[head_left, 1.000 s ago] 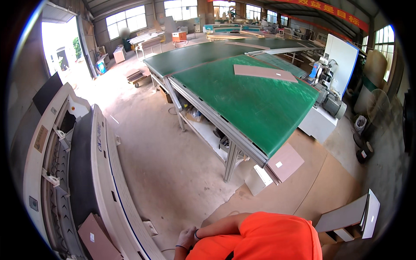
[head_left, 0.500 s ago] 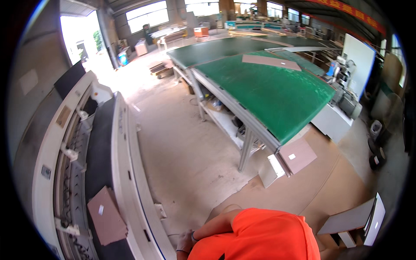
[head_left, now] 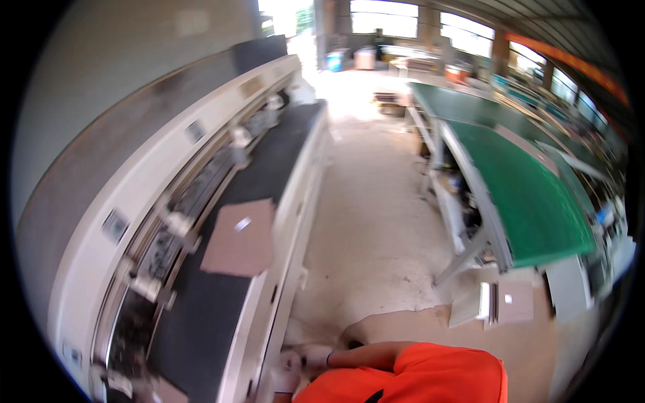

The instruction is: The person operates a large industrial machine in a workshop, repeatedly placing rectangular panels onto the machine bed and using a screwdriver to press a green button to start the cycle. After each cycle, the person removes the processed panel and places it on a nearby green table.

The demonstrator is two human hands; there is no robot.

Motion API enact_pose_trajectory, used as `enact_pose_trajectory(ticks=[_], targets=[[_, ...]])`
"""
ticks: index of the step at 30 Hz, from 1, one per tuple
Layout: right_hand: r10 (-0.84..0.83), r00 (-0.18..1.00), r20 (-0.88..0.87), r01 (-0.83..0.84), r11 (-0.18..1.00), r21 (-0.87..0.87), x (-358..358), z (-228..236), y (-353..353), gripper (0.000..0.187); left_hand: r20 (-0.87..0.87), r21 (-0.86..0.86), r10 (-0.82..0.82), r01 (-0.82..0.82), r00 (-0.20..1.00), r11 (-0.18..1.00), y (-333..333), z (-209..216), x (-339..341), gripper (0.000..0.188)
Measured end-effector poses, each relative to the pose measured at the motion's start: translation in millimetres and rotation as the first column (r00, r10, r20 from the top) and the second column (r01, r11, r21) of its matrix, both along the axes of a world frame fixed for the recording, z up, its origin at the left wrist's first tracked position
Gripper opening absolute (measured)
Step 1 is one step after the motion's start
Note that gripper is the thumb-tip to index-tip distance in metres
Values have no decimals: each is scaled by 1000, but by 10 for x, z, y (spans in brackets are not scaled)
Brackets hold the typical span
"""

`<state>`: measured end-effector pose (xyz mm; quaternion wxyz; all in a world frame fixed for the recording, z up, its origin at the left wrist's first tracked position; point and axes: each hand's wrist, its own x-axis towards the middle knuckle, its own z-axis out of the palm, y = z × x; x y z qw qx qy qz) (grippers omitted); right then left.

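A long white machine (head_left: 158, 178) at left carries a brown panel (head_left: 235, 252) flat on its black belt (head_left: 282, 148), apart from both hands. At right, a narrow brown board (head_left: 527, 148) on the green tabletop (head_left: 531, 208) and a brown sheet (head_left: 516, 305) below its near end are off that belt. The left hand (head_left: 287, 371) and right hand (head_left: 314, 355) blur together near the machine; whether their fingers hold anything, I cannot tell.

A head-worn fisheye camera looks down from close above an orange shirt (head_left: 450, 373), facing along the floor (head_left: 369, 221) between pale machine (head_left: 269, 168) and green tabletop (head_left: 531, 195).
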<state>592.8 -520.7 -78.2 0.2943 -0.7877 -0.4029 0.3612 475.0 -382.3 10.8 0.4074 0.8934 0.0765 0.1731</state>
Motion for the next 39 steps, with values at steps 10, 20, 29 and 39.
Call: enact_pose_trajectory(ticks=[10,20,29,39], targets=[[10,863,-505,-104,982,-159,457,1337,95,41,210,-240,916,-890,342,387,1077,329,-1512,14],[15,945,-327,-86,975,-204,579,1664,205,35,277,168,953,-983,122,77,2046,19,-2026,33],[30,935,-353,-121,964,-239,207,2371,89,40,-180,609,983,-788,-26,90,2973,79,-2122,59],[-76,859,-507,-33,978,-204,144,2012,-12,37,-294,643,955,-745,-25,178,2938,206,-2033,64]])
